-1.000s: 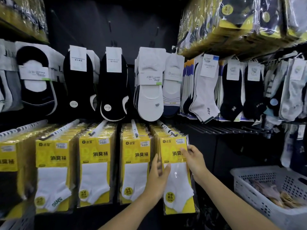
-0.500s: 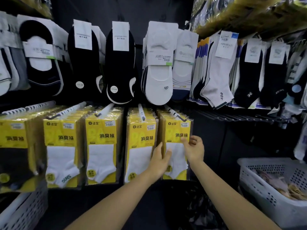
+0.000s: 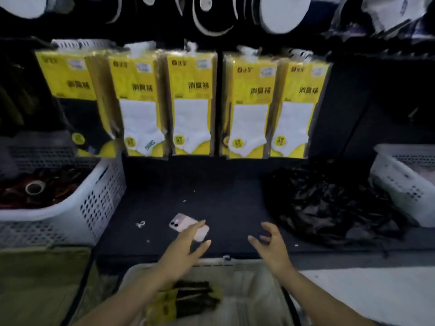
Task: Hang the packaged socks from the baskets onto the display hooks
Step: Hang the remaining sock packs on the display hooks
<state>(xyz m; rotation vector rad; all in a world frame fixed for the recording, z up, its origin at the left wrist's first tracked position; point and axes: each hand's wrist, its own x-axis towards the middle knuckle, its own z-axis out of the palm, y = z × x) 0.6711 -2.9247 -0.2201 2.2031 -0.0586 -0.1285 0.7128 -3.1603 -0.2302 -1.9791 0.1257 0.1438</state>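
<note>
nearest the camera, a pale basket [image 3: 256, 292] holds a few yellow-and-dark packaged socks [image 3: 188, 300], and both hands hover empty just above its far rim: the left hand [image 3: 186, 249] has its fingers spread straight, the right hand [image 3: 270, 243] has them loosely curled around nothing. beyond them a pink phone [image 3: 188, 225] lies on the dark shelf [image 3: 223, 196], and farther back the hung yellow packs [image 3: 249, 107] fill the row of display hooks [image 3: 141, 46]. this looks like the fetch step, so the next move calls for reaching down, pinching one pack near its top and finding its hanging hole.
</note>
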